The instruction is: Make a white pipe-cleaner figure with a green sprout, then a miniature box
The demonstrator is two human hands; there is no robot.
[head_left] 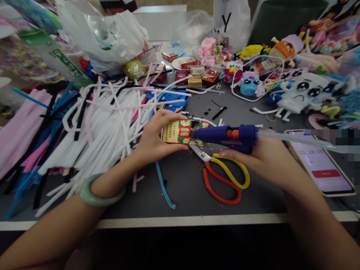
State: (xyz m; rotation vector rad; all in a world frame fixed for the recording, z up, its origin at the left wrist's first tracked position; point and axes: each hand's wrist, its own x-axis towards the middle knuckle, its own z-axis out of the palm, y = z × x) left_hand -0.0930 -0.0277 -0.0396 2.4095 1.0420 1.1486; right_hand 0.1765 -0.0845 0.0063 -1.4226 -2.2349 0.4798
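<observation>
My left hand [156, 137] is closed around a small printed cardboard box [173, 132], yellow, red and green, its open end facing right. In my right hand [264, 157] is a blue hot glue gun [216, 134], a clear glue stick [295, 138] sticking out of its back. The nozzle points left, at the box's open end; whether it touches the inside is hidden. Below the two lies a pair of scissors [222, 174] with one red and one yellow handle, its blades partly under the box. A blue pipe cleaner [164, 185] lies nearby.
Many white, pink, black and blue pipe cleaners [92, 116] cover the left side. Small boxes [194, 81] stand at the back, beside plastic bags [107, 35]. Plush-like craft figures [303, 90] crowd the right. A phone [320, 163] lies near the front edge [197, 221].
</observation>
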